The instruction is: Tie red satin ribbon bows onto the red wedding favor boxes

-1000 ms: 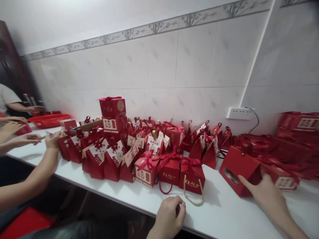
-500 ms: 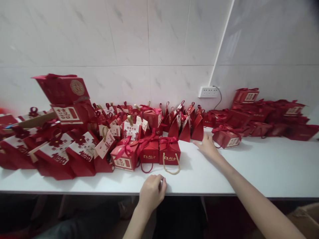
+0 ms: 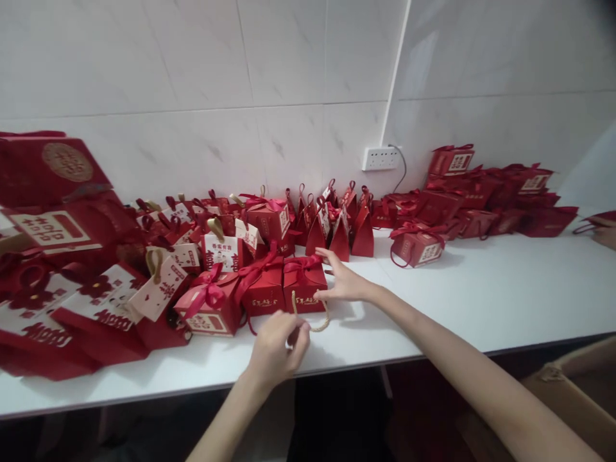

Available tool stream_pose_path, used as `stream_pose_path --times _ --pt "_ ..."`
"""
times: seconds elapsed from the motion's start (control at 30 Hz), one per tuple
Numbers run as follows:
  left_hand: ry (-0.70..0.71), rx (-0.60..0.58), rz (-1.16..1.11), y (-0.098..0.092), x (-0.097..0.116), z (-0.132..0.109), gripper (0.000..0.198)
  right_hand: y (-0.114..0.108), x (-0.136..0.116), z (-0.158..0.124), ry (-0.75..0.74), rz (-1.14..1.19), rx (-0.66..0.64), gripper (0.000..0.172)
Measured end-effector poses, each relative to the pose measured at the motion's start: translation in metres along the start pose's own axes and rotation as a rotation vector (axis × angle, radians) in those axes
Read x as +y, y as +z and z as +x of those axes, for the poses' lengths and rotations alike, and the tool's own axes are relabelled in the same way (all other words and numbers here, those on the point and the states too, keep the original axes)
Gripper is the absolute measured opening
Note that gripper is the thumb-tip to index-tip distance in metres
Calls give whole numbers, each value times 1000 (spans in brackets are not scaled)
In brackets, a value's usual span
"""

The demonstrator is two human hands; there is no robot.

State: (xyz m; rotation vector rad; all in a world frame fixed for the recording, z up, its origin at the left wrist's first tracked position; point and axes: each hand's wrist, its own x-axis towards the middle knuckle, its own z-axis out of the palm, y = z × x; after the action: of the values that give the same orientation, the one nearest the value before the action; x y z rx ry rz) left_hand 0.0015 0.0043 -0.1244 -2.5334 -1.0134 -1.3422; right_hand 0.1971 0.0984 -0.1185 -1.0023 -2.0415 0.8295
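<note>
My right hand [image 3: 345,280] is at the right side of a red gift box [image 3: 308,303] with a ribbon bow and a gold cord handle. Its fingers are spread and bent near the box's top and side; whether they touch it I cannot tell. My left hand [image 3: 278,343] is loosely curled by the table's front edge, just in front of that box, with nothing visible in it. Left of the box stand another red bowed box [image 3: 264,298] and a tilted-looking one with a white label [image 3: 208,321].
Pointed red gift bags [image 3: 362,236] stand behind, with a single bowed box [image 3: 418,247] to their right. Stacked red boxes [image 3: 52,231] rise at left; another pile [image 3: 481,192] lies at right. Another person's hand [image 3: 605,236] is at the far right. A cardboard box [image 3: 577,385] sits below.
My right hand has moved left from the pointed bags to the box with the gold cord, its fingers spreading. The view has shifted right. Another person's hand has appeared at the far right.
</note>
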Motion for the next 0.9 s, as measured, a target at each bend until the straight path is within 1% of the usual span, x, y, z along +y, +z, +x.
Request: stream_pose_path --times 0.07,0.1,0.13,0.17,0.2,0.27,0.3,0.33,0.37,0.43,0.47,0.5,0.53,0.57,0.63,0.7,0.73,0.8,0.83,0.9 --pt "130 52 -33 -1 -6 32 20 -4 -1 12 -41 -9 -73 110" --pt "182 68 -41 0 -10 49 21 -5 0 16 -48 2 -88 110" --pt "185 79 -43 2 -16 65 22 -6 2 17 -45 31 -91 109" --pt "144 90 -50 5 -23 80 22 -8 5 17 -37 73 -87 107" --pt "53 90 -67 9 -31 92 22 -11 8 16 -32 119 -84 105" --pt "-188 58 -150 16 -45 110 21 -18 16 11 -40 197 -97 103" --pt "-301 29 -203 20 -51 115 22 -22 19 8 -53 221 -115 103" --pt "-387 -17 -248 23 -55 118 23 -27 23 5 -73 237 -138 102" --pt "-444 -77 -276 25 -58 119 25 -32 26 3 -91 255 -163 101" --pt "-486 -210 -290 26 -57 115 31 -40 32 1 -109 314 -203 99" --pt "-493 -263 -279 25 -55 112 33 -42 35 1 -106 340 -198 99" --pt "-500 -293 -265 23 -52 109 33 -44 37 2 -88 351 -166 97" --pt "-510 -296 -255 21 -50 107 34 -44 40 3 -60 344 -111 94" --pt "-520 -278 -246 19 -47 105 34 -44 42 4 -27 320 -39 88" --pt "-526 -238 -221 16 -44 103 33 -43 43 6 28 253 137 69" --pt "-473 -197 -173 12 -43 103 28 -41 39 7 48 199 300 46" --pt "-429 -158 -134 9 -43 103 25 -40 36 6 46 178 363 36" --pt "-352 -41 -51 0 -43 101 19 -39 27 4 19 131 435 24" --pt "-329 37 -20 -5 -42 97 18 -38 23 2 -11 99 439 22" --pt "-304 191 26 -15 -39 84 15 -36 16 -2 -100 19 399 22"
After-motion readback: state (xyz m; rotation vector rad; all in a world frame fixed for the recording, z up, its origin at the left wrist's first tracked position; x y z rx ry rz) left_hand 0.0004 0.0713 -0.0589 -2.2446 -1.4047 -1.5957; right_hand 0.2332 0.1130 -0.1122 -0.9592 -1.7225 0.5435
